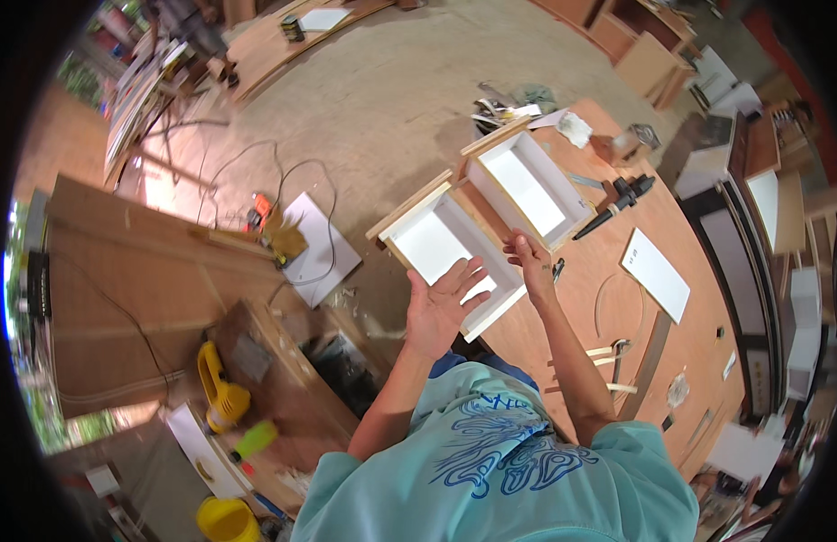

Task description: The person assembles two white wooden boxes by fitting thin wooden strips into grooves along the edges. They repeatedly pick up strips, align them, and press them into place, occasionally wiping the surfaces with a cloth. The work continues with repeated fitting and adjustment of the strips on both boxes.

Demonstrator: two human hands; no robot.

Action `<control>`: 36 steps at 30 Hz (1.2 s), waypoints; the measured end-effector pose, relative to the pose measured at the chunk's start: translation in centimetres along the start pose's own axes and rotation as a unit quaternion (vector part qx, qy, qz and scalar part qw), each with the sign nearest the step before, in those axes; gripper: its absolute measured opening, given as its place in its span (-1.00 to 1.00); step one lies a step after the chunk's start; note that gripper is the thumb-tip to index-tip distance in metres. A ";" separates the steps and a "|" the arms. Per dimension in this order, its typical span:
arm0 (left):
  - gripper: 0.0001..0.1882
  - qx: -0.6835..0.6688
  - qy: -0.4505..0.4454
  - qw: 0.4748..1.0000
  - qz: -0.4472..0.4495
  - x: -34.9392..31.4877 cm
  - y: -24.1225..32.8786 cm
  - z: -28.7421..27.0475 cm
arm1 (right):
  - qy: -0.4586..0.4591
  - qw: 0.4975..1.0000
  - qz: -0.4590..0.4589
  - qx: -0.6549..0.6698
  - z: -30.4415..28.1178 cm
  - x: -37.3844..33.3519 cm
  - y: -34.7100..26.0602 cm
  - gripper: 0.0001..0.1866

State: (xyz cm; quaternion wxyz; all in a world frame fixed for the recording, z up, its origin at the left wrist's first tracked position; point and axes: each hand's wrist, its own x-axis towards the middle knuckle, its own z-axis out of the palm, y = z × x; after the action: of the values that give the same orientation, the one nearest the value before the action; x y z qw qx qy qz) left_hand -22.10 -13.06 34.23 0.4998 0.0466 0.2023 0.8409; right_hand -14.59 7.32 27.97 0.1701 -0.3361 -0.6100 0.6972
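Note:
My left hand (444, 312) is held palm up with its fingers spread, over the near end of a white-lined wooden drawer box (434, 242). My right hand (531, 262) is at the right side of that box, its fingers bent in close to the thumb; whatever is between them, if anything, is too small to make out. Beyond it lies a second white-lined drawer box (531, 187) of the same make. Both boxes rest on a brown wooden worktable (576, 280), the nearer one jutting past its left edge. A small dark tool (558, 268) lies beside my right wrist.
On the table are a black pistol-shaped tool (621, 203), a white panel (656, 275) and a hammer (619, 352) among wood strips. A yellow power tool (221, 393) sits on the left bench. Cables, a white board (319, 251) and an orange tool (257, 212) lie on the floor. A person (191, 27) stands far left.

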 end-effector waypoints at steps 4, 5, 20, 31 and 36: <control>-0.05 0.050 -0.065 0.994 -0.069 2.0 1.7 -0.9 | 0.000 0.991 -0.125 -0.039 3.1 -2.0 -2.3 -0.39; -0.06 0.096 -0.094 0.987 -0.089 2.4 1.6 -0.5 | 0.048 0.983 -0.149 -0.097 4.4 -3.1 -3.5 -0.33; -0.11 0.271 0.091 0.931 -0.228 12.9 -4.9 -3.9 | 0.145 0.963 -0.197 -0.112 11.7 -10.2 -2.7 -0.24; -0.07 0.360 -0.411 0.717 -0.432 2.0 -14.2 3.7 | 0.564 0.813 0.061 0.134 -6.2 -14.6 2.8 -0.10; -0.08 0.453 -0.459 0.615 -0.454 -1.8 -19.1 4.1 | 0.557 0.787 0.100 0.246 -6.6 -19.0 7.8 0.02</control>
State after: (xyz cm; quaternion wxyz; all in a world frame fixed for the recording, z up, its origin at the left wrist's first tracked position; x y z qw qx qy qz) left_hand -4.37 -5.38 30.85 0.7610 0.5487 0.2971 0.1778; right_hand 4.82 -1.62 25.17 0.4863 -0.6721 -0.1803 0.5286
